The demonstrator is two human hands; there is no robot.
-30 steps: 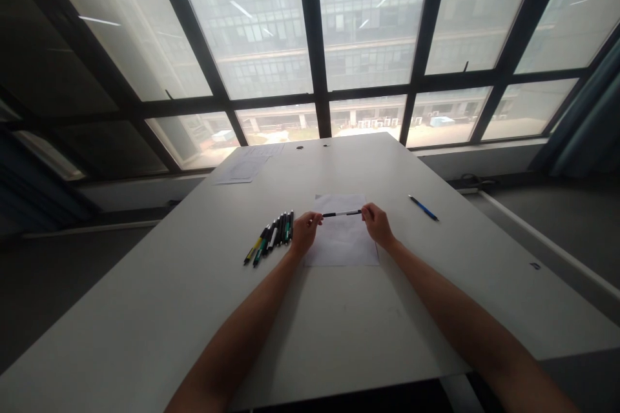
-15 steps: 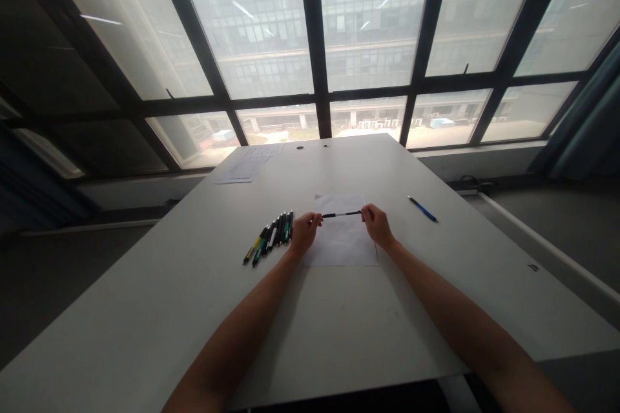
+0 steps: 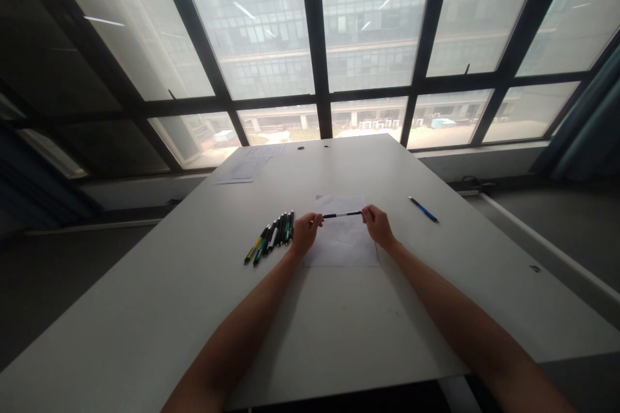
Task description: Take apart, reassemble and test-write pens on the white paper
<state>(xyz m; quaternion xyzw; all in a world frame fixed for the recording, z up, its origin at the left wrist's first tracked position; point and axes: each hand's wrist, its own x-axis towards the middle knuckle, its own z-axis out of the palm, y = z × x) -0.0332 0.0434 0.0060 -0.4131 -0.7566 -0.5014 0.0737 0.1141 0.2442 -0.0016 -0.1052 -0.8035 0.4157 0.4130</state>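
Note:
A black and white pen [image 3: 343, 214] is held level between my two hands, above a white sheet of paper [image 3: 341, 245]. My left hand [image 3: 306, 231] pinches its left end, and my right hand [image 3: 378, 224] pinches its right end. Close to the left of my left hand lies a group of several pens [image 3: 270, 235], mostly black, with some green and yellow ones. A blue pen [image 3: 423, 210] lies by itself to the right of my right hand. The fingertips hide both ends of the held pen.
The white table [image 3: 310, 329] reaches toward large dark-framed windows. Printed papers [image 3: 239, 171] lie at its far left. Small round holes [image 3: 301, 148] are at the far edge, and a small dark mark [image 3: 535, 269] is near the right edge.

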